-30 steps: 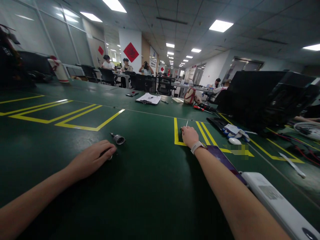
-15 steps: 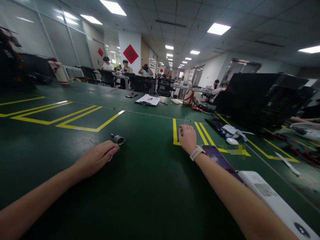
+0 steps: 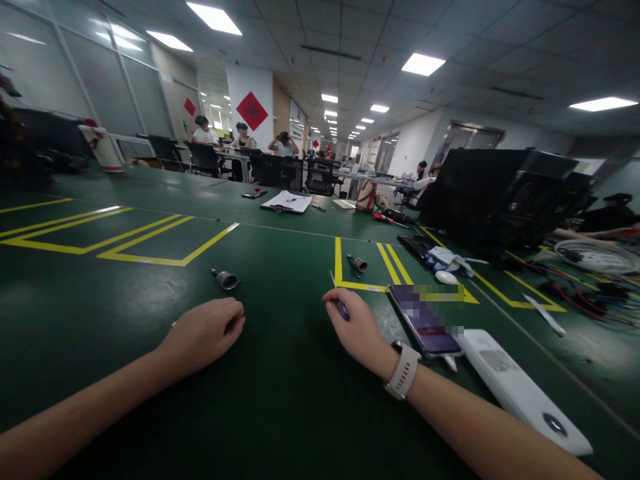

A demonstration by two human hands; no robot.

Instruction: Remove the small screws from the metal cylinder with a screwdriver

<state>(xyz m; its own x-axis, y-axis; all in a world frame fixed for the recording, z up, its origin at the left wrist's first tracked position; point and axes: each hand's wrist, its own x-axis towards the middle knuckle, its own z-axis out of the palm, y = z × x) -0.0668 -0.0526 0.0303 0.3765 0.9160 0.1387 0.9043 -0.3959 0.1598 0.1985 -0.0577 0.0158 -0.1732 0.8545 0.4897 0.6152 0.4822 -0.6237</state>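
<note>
My right hand (image 3: 357,327), wearing a watch with a pale strap, is closed on a small screwdriver (image 3: 343,309) with a blue-purple handle; its thin shaft points up and away. Beyond it, a cone-shaped metal part (image 3: 359,264) lies inside a yellow-taped outline. My left hand (image 3: 207,333) rests on the green table with curled fingers; whatever they may hold is hidden, though a tiny bright spot shows at the hand's outer edge. A similar metal part (image 3: 226,279) lies just beyond the left knuckles, apart from them.
On the right lie a phone (image 3: 425,323), a white power bank (image 3: 525,393), a mouse (image 3: 446,277), a cloth glove (image 3: 447,259) and wires (image 3: 575,280). A clipboard (image 3: 287,202) and a red screwdriver (image 3: 384,219) are farther back, near a black computer case (image 3: 480,193). People sit at distant desks.
My right hand has drawn back toward me and left with the screwdriver, uncovering the metal part in the taped outline. My left hand has moved slightly nearer to me, away from its metal part.
</note>
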